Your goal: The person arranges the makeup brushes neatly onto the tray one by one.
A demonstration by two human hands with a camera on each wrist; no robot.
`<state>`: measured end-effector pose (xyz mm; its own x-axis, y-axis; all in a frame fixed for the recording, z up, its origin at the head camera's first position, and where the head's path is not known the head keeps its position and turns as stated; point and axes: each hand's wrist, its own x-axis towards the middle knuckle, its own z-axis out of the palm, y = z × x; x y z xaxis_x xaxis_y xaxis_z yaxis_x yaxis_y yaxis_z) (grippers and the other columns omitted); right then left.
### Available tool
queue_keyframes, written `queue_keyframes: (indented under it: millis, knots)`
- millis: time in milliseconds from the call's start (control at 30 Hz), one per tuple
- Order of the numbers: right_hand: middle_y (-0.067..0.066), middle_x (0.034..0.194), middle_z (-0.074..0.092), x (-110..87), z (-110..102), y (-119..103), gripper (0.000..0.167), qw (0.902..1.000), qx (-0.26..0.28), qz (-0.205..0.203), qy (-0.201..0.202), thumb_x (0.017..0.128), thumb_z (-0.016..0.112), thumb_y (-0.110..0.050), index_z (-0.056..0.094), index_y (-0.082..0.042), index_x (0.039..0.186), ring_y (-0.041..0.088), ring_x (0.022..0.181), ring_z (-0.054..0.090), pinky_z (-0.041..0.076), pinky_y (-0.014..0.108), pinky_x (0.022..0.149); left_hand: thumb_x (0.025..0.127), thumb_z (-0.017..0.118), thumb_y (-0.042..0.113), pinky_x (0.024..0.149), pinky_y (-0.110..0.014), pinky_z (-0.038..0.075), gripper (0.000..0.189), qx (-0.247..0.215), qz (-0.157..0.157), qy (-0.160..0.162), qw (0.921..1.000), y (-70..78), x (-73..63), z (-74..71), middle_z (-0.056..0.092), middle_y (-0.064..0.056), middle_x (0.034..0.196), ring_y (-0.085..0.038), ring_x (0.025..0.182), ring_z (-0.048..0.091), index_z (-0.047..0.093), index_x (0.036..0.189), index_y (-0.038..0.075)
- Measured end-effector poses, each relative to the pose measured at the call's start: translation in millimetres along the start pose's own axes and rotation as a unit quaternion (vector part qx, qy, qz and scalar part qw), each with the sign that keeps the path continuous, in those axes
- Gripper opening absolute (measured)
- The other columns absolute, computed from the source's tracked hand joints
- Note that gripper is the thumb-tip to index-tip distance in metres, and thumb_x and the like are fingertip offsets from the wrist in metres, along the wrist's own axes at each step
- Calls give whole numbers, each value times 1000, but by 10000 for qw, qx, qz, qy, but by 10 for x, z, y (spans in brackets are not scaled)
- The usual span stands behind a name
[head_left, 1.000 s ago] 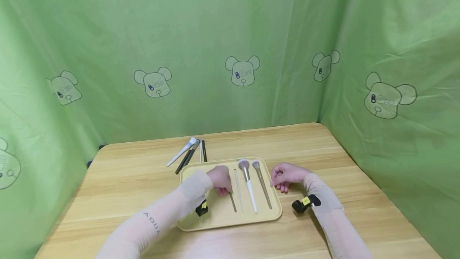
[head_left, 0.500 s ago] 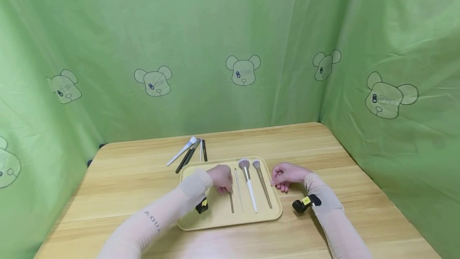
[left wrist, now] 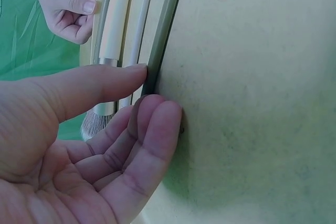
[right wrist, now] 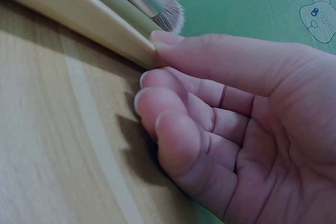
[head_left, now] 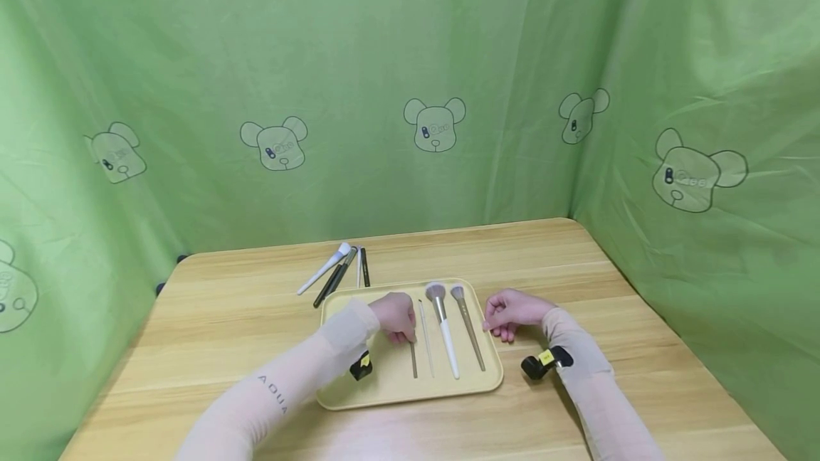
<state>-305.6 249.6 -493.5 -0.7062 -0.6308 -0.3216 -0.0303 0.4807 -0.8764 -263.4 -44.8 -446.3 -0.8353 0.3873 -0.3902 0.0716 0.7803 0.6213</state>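
Observation:
My left hand (head_left: 394,316) is over the middle of a yellow tray (head_left: 359,397). Thumb and fingertips pinch a thin brown makeup brush (head_left: 413,361), whose olive-brown handle (left wrist: 167,19) shows in the left wrist view; its far end is hidden by the fingers. Right of it on the tray lie a slim pale brush (head_left: 427,343), a large white-handled makeup brush (head_left: 448,340) and a brown-handled brush (head_left: 470,333), roughly parallel. At the tray's right edge, my right hand (head_left: 515,310) grips the rim, its thumb on top and the other fingers curled beside it, as the right wrist view shows.
Beyond the tray's back left corner lies a loose group of brushes: a white one (head_left: 323,270), dark ones (head_left: 339,277) and a short black one (head_left: 365,269). Everything rests on a wooden table (head_left: 243,311), with green curtains (head_left: 359,191) along its back and sides.
The brown brush's lower end has swung slightly left, so it now lies straighter, nearly parallel to the pale one. Both hands have stayed almost in place.

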Motion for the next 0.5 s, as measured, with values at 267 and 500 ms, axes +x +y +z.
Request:
queue_keyframes:
  millis: [267, 500]
  knots:
    - [0, 66, 62, -6, -1, -13, 14, 10000, 16, -4, 5, 87, 67, -9, 56, -1, 85, 7, 50, 57, 52, 19, 48, 77, 77, 0, 63, -30, 62, 13, 4, -20, 44, 10000, -5, 1, -4, 70, -13, 71, -14, 55, 62, 64, 73, 2]
    - [1, 66, 62, -6, 1, -18, 15, 10000, -39, 34, 36, 87, 68, -11, 57, -1, 85, 7, 50, 57, 52, 19, 48, 78, 76, 2, 62, -29, 62, 11, -39, 138, 111, 9998, -41, -11, -68, 69, -11, 69, -15, 56, 63, 66, 74, 2]
